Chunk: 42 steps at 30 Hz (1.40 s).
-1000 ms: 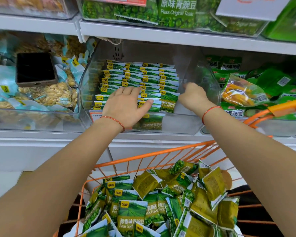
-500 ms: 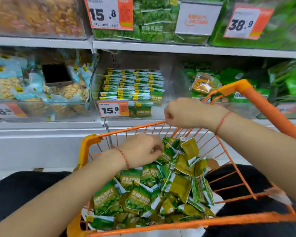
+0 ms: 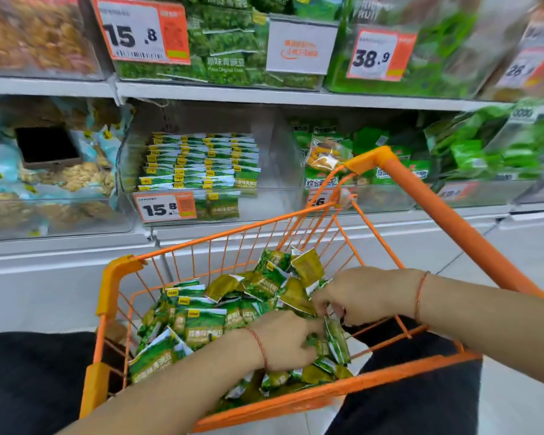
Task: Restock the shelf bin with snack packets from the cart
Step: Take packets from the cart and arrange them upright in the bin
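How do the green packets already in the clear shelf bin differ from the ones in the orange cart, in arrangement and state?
The packets in the shelf bin stand in neat overlapping rows, all facing one way; the packets in the cart lie in a loose heap, tilted every way, some showing olive backs. The bin packets are untouched; the left hand and right hand are among the cart packets, fingers curled on some. Both lots look like the same green pea snack.
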### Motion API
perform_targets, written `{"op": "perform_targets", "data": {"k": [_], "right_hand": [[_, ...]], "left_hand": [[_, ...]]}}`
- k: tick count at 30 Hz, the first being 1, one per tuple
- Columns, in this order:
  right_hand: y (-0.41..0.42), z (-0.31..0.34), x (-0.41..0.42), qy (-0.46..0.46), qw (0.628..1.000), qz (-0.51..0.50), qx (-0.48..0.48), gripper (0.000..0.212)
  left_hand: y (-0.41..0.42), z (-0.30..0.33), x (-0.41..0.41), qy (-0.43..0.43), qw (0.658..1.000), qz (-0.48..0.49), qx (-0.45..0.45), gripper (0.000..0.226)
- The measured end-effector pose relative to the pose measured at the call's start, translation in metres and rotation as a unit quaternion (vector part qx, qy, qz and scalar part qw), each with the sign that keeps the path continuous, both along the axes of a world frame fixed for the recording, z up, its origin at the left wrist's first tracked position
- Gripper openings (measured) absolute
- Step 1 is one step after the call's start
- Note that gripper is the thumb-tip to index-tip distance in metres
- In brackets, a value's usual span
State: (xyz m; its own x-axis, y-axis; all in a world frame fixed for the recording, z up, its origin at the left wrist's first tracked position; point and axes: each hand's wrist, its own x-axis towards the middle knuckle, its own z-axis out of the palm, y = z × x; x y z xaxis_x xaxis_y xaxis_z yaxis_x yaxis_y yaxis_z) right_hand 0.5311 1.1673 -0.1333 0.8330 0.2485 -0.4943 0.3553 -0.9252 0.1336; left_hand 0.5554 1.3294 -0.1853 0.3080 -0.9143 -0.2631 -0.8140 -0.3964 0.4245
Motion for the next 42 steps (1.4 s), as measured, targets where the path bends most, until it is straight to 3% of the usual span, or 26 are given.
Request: {"op": "perform_targets", "data": {"k": [1,4,10,13,15,18,22,25,31,34,36,38,40,42], "right_hand": [[0.001,-0.003,-0.002,-0.004,1.000,-0.002,0.001,0.022],[0.007,0.007,0.000,0.112,0.993,0.028,-0.019,0.045],[0.004,0.009,0.012,0.115,0.993,-0.009,0.013,0.023],[-0.006,0.022,0.023,0.075,0.983,-0.102,0.133,0.011],[-0.009,0.034,0.028,0.033,0.957,-0.165,0.237,0.015],[-0.007,0.044,0.031,0.025,0.906,-0.229,0.356,0.022],[-0.003,0.046,0.030,0.080,0.859,-0.280,0.420,0.015],[0.001,0.048,0.029,0.096,0.826,-0.322,0.453,0.020],[0.010,0.048,0.028,0.080,0.786,-0.368,0.490,0.016],[0.012,0.047,0.025,0.049,0.809,-0.340,0.477,0.017],[0.014,0.047,0.025,0.009,0.824,-0.316,0.471,0.019],[0.016,0.046,0.026,-0.018,0.827,-0.320,0.462,0.023],[0.018,0.046,0.026,-0.012,0.797,-0.374,0.475,0.033],[0.019,0.049,0.025,0.030,0.732,-0.434,0.525,0.046]], "left_hand": [[0.002,-0.003,0.002,0.054,0.998,0.027,-0.003,0.037],[0.006,-0.011,0.004,0.150,0.984,0.096,-0.029,0.024],[0.008,-0.012,0.018,0.169,0.965,0.181,-0.088,0.015],[0.016,0.001,0.036,0.202,0.955,0.195,-0.099,0.004],[0.026,0.012,0.052,0.250,0.936,0.219,-0.113,0.011],[0.043,0.025,0.071,0.368,0.881,0.260,-0.142,0.014],[0.056,0.036,0.081,0.472,0.799,0.308,-0.209,0.017],[0.056,0.038,0.080,0.503,0.769,0.321,-0.228,0.021],[0.044,0.042,0.068,0.608,0.681,0.320,-0.251,0.023],[0.036,0.043,0.060,0.649,0.646,0.304,-0.261,0.028],[0.031,0.043,0.057,0.638,0.661,0.306,-0.251,0.066],[0.026,0.042,0.052,0.581,0.716,0.317,-0.221,0.092],[0.022,0.038,0.051,0.545,0.732,0.335,-0.231,0.075],[0.021,0.041,0.051,0.545,0.705,0.355,-0.284,0.044]]}}
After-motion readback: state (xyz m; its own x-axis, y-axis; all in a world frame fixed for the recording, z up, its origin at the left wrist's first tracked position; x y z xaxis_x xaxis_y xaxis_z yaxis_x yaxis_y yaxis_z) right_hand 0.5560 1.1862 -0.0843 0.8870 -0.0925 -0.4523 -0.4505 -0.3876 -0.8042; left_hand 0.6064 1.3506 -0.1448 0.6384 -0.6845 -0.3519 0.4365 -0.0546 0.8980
